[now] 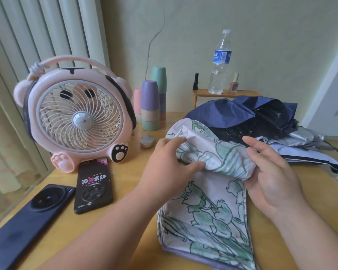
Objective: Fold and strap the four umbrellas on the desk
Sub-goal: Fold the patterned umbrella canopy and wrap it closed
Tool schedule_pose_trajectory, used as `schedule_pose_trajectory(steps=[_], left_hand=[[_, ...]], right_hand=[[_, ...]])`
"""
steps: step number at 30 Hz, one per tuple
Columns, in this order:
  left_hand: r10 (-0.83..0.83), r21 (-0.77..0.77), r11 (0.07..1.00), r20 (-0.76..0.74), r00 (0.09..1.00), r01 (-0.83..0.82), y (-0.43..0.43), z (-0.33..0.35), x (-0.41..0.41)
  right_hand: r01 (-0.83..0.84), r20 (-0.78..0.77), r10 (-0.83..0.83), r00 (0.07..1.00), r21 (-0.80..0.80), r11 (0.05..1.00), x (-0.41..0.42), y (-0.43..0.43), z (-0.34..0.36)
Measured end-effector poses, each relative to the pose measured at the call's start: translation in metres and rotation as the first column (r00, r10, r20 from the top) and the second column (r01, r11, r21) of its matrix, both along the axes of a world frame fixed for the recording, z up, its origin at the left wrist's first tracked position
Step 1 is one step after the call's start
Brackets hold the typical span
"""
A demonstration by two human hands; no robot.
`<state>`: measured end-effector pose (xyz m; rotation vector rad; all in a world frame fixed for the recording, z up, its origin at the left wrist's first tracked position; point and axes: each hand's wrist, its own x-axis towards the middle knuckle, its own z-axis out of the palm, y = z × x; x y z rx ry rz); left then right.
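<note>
The flowered umbrella [209,211] lies on the table [125,221] to the right of the pink fan [76,117]. The left hand [170,162] pinches its bunched fold with thumb and fingers; the right hand [273,176], fingers loosely straight, touches the fold's other side. A dark blue umbrella [222,114] and a silver umbrella [300,139] lie heaped farther right of the fan.

Both forearms bare, rising from bottom edge and converging toward centre. Left forearm [105,230] runs diagonally up to right, wrist straight. Left hand [170,162] back-up, fingers curled over top of bunched floral umbrella [213,156], thumb pressed in from below: pinch grip on cloth. Right forearm [310,240] angles up to left. Right hand [271,172] palm facing left, fingers loosely extended and slightly spread, palm edge touching cloth; thumb tip hidden behind it.
</note>
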<state>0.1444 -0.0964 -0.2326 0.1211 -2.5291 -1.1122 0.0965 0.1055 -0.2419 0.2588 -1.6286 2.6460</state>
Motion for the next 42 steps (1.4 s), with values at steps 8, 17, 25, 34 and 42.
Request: schedule_pose_trajectory(steps=[8,17,25,34,42], left_hand=[[-0.034,0.154,0.987,-0.028,0.999,0.038,-0.009,0.002,-0.009],[-0.227,0.696,0.703,0.026,0.974,0.145,-0.025,0.004,-0.016],[-0.08,0.593,0.792,-0.134,0.988,0.144,-0.023,0.002,-0.009],[-0.346,0.738,0.588,-0.139,0.928,0.33,-0.025,0.009,0.004],[-0.347,0.64,0.687,-0.127,0.929,0.344,-0.026,0.004,0.007]], right_hand=[[0.044,0.013,-0.043,0.999,-0.039,0.998,-0.003,0.001,0.001],[0.15,-0.027,-0.151,0.988,-0.053,0.987,-0.009,0.008,0.001],[0.209,0.002,-0.209,0.978,-0.003,0.978,-0.012,0.009,-0.005],[0.223,-0.009,-0.223,0.975,0.05,0.973,-0.011,0.009,-0.004],[0.198,-0.078,-0.193,0.978,0.07,0.978,-0.008,0.007,-0.002]])
